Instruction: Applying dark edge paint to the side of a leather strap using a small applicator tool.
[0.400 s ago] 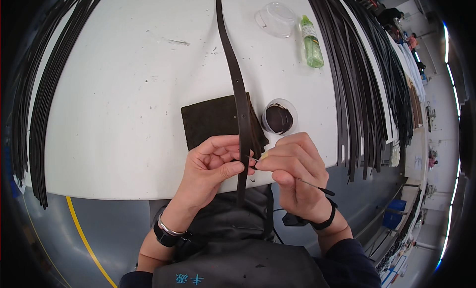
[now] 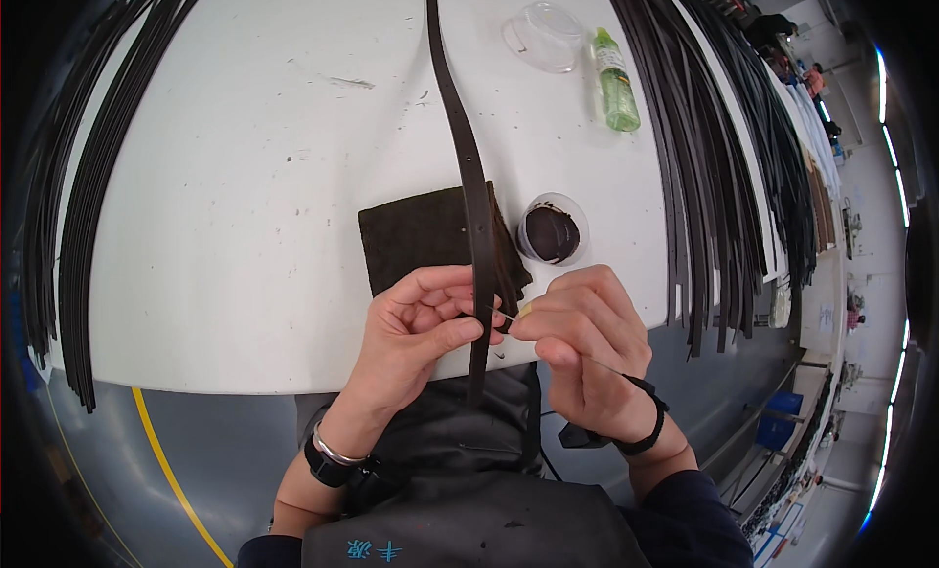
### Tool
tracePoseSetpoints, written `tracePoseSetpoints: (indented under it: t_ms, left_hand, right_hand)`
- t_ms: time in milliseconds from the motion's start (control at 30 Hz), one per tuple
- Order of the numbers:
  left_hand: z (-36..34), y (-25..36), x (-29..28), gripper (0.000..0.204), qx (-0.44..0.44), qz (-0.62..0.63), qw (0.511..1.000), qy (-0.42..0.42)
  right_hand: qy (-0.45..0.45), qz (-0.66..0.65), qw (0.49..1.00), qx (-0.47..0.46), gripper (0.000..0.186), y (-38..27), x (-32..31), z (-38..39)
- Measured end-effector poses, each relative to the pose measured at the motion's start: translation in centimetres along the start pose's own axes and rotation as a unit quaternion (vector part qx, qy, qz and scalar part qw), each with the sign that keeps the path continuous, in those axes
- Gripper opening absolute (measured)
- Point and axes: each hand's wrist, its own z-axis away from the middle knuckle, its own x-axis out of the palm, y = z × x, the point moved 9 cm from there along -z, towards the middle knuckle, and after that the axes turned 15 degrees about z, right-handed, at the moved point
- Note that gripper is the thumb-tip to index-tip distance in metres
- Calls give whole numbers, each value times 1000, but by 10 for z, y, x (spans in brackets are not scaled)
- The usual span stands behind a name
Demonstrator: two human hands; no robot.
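Note:
A long dark strap (image 2: 469, 177) with small holes runs from the far edge down to my hands. My left hand (image 2: 411, 333) grips it near its lower end, with fingers curled behind it and thumb on it. My right hand (image 2: 597, 343) pinches a thin metal tool (image 2: 616, 370) with a black end; its tip is at the strap's right side, beside my left fingers. Under the strap lies a folded dark cloth (image 2: 416, 235). Just beyond my right hand stands a clear cup (image 2: 553, 230) of dark paste or liquid.
On the white table (image 2: 245, 147) are a clear lid (image 2: 543, 35) and a green bottle (image 2: 616, 89). Dark straps hang in bundles at left (image 2: 117, 128) and right (image 2: 694, 177). A dark apron (image 2: 460, 509) is below my hands. Small figures of people (image 2: 812, 79) appear at the far right.
My right hand has shifted very slightly to the right with the tool. My left hand and the strap hold almost the same position.

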Motion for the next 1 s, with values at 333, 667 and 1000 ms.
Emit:
tracePoseSetpoints:
  t_ms: [333,667,1000]
  left_hand:
    - [0,0,0,38,-2,-2,1000,-2]
    - [-1,1,1,38,2,10,1000,4]
    - [-1,1,0,37,-3,6,1000,0]
  right_hand:
    - [-6,-15,1000,17,14,1,2,-4]
    - [0,-2,1000,19,13,3,3,-3]
    - [-18,12,999,35,11,3,2,-1]
